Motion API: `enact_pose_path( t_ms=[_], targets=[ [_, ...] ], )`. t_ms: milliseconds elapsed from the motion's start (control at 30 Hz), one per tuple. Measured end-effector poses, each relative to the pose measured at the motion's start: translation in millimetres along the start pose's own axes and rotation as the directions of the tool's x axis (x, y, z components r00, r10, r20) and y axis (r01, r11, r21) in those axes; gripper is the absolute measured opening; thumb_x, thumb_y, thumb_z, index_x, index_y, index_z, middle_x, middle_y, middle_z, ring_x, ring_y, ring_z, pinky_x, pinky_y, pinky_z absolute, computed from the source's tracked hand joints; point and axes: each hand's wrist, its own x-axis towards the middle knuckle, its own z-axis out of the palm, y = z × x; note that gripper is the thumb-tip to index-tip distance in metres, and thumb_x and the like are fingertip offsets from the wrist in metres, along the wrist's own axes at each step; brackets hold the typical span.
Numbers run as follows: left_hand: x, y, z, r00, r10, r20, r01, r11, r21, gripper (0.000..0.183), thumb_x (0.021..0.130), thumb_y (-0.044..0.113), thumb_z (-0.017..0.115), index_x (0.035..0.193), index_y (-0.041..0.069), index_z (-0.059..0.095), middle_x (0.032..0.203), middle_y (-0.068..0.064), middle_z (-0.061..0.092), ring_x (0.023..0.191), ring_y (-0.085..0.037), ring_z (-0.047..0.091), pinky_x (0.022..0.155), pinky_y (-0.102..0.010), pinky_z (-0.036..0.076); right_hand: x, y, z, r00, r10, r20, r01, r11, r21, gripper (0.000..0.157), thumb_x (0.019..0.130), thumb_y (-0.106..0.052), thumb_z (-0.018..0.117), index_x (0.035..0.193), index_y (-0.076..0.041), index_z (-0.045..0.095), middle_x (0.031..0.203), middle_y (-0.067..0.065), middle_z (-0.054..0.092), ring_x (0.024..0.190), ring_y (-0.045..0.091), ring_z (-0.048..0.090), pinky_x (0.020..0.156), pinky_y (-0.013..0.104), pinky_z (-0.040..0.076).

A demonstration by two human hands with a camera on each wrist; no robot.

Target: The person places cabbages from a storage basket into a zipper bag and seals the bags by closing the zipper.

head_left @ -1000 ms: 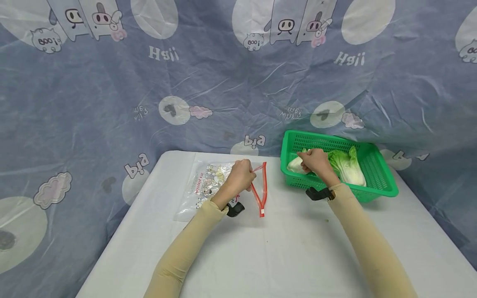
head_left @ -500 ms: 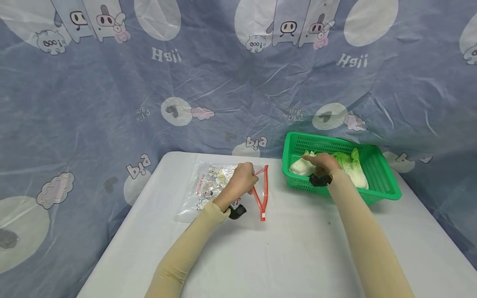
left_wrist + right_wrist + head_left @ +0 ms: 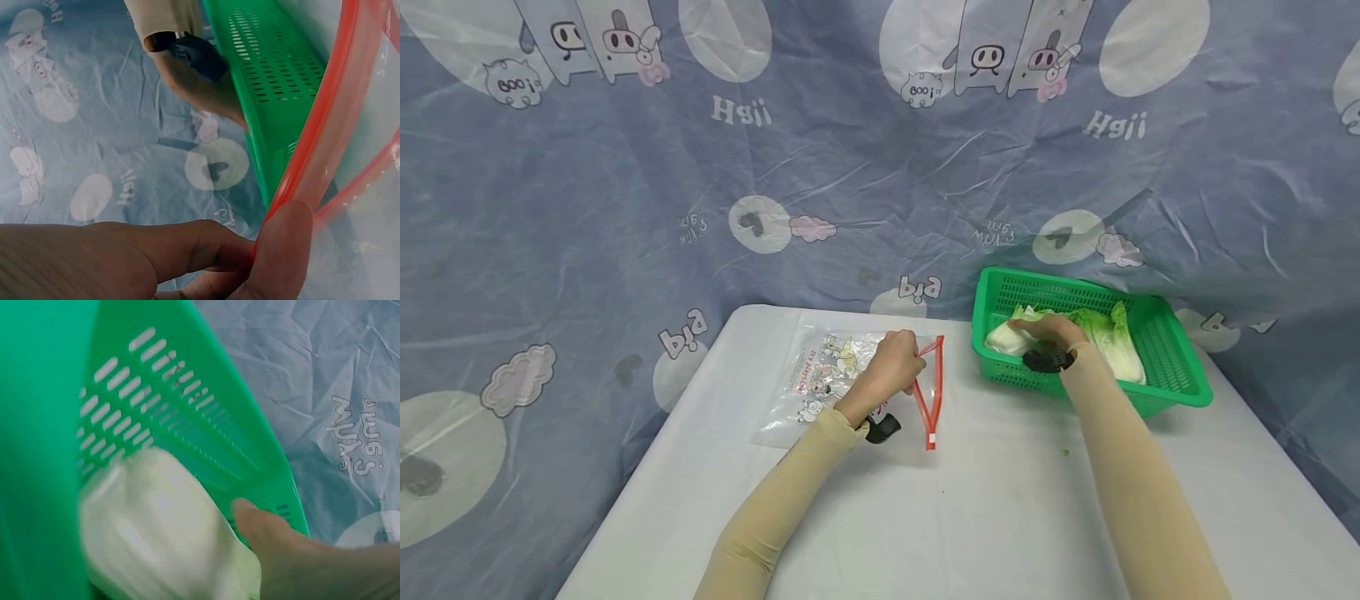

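Note:
My left hand [image 3: 891,367] pinches the mouth of a clear zip bag [image 3: 812,400], which lies flat on the table with cartoon prints on it. Thumb and forefinger hold its red zip edge [image 3: 299,165] in the left wrist view, and the mouth gapes. My right hand [image 3: 1054,330] reaches into a green basket [image 3: 1183,393] over a small napa cabbage [image 3: 1004,340]. Seen from the right wrist, the straight thumb [image 3: 265,531] lies alongside that pale cabbage, its tip off the surface. The other fingers are hidden. A second napa cabbage [image 3: 1122,354] lies to the right.
The basket stands at the back right of the white table [image 3: 985,517], close to a blue printed curtain [image 3: 850,150]. A small green scrap [image 3: 1065,452] lies in front of the basket.
My right hand has lowered from above the basket to the left cabbage, its thumb now spread away. The left hand keeps its pinch on the bag. The view has shifted slightly.

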Motion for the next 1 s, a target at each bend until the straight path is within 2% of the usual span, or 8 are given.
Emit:
enact_pose_path(
  t_ms=[67, 167, 233, 467, 700, 800, 900, 1000],
  targets=[
    [0.2, 0.5, 1.0, 1.0, -0.01, 0.009, 0.01, 1.0, 0.004, 0.024, 0.088, -0.001, 0.057, 0.065, -0.004, 0.064, 0.043, -0.006, 0.055, 0.043, -0.023, 0.065, 0.035, -0.018, 0.039, 1.7, 4.0, 2.2, 0.999, -0.04, -0.028, 0.041, 0.997, 0.064, 0.09, 0.095, -0.059, 0.042, 0.147, 0.011, 0.021, 0.14, 0.031, 0.039, 0.109, 0.03, 0.057, 0.091, 0.038, 0.05],
    [1.1, -0.1, 2.3, 1.0, -0.007, 0.003, 0.007, 1.0, 0.008, 0.024, 0.088, -0.001, 0.058, 0.064, -0.003, 0.064, 0.044, -0.006, 0.055, 0.037, -0.017, 0.06, 0.034, -0.018, 0.038, 3.0, 8.6, 5.6, 0.994, -0.082, -0.069, 0.092, 0.983, 0.158, 0.078, 0.097, -0.051, 0.047, 0.142, 0.012, 0.032, 0.129, 0.026, 0.048, 0.09, 0.021, 0.061, 0.079, 0.03, 0.053],
    [1.2, -0.7, 2.5, 1.0, -0.008, 0.0, 0.008, 1.0, 0.004, 0.026, 0.087, -0.002, 0.057, 0.062, -0.002, 0.062, 0.044, -0.006, 0.055, 0.035, -0.014, 0.058, 0.034, -0.018, 0.04, 1.6, 9.4, 7.4, 0.993, -0.094, -0.068, 0.107, 0.972, 0.21, 0.074, 0.099, -0.045, 0.048, 0.142, 0.013, 0.03, 0.131, 0.028, 0.046, 0.091, 0.021, 0.062, 0.079, 0.03, 0.054],
    [1.0, -3.6, 0.5, 1.0, 0.0, -0.017, 0.0, 0.999, 0.041, 0.035, 0.082, -0.006, 0.058, 0.05, 0.007, 0.048, 0.045, -0.009, 0.057, 0.033, -0.011, 0.056, 0.038, -0.02, 0.045, -0.5, 7.1, 10.8, 0.98, -0.135, -0.146, 0.158, 0.976, 0.153, 0.073, 0.098, -0.042, 0.049, 0.137, 0.017, 0.034, 0.124, 0.035, 0.051, 0.079, 0.024, 0.069, 0.076, 0.035, 0.058],
    [1.9, -4.9, 1.3, 1.0, -0.015, -0.021, 0.017, 0.993, 0.117, 0.019, 0.081, -0.005, 0.061, 0.063, 0.001, 0.058, 0.057, -0.014, 0.064, 0.033, -0.01, 0.056, 0.041, -0.019, 0.046, -6.6, 11.4, 13.8, 0.959, -0.159, -0.236, 0.197, 0.969, 0.15, 0.057, 0.094, -0.045, 0.052, 0.116, 0.007, 0.053, 0.099, 0.018, 0.061, 0.082, 0.027, 0.068, 0.074, 0.035, 0.056],
    [2.9, -6.0, 1.6, 0.998, -0.029, -0.056, 0.035, 0.994, 0.102, 0.019, 0.082, -0.002, 0.062, 0.063, 0.001, 0.062, 0.052, -0.011, 0.062, 0.031, -0.01, 0.054, 0.038, -0.019, 0.045, -8.9, 12.5, 15.7, 0.934, -0.183, -0.308, 0.237, 0.96, 0.147, 0.049, 0.092, -0.047, 0.052, 0.101, 0.001, 0.052, 0.088, 0.011, 0.054, 0.077, 0.026, 0.06, 0.073, 0.037, 0.051],
    [3.5, -6.5, 1.2, 0.996, -0.01, -0.091, 0.02, 0.993, 0.115, 0.027, 0.083, 0.001, 0.063, 0.056, 0.003, 0.061, 0.043, -0.006, 0.057, 0.03, -0.01, 0.053, 0.038, -0.02, 0.044, -11.5, 13.3, 19.1, 0.892, -0.189, -0.41, 0.275, 0.947, 0.163, 0.07, 0.09, -0.051, 0.051, 0.125, 0.008, 0.039, 0.105, 0.02, 0.047, 0.087, 0.03, 0.047, 0.076, 0.04, 0.043],
    [3.8, -6.1, 0.5, 0.992, 0.019, -0.127, 0.001, 0.988, 0.155, 0.035, 0.082, 0.006, 0.065, 0.049, 0.01, 0.053, 0.039, 0.001, 0.048, 0.033, -0.01, 0.049, 0.039, -0.021, 0.041, -14.6, 14.0, 23.7, 0.83, -0.189, -0.525, 0.337, 0.919, 0.203, 0.091, 0.088, -0.051, 0.053, 0.144, 0.005, 0.01, 0.129, 0.028, 0.034, 0.102, 0.031, 0.039, 0.083, 0.043, 0.039]
  ],
)
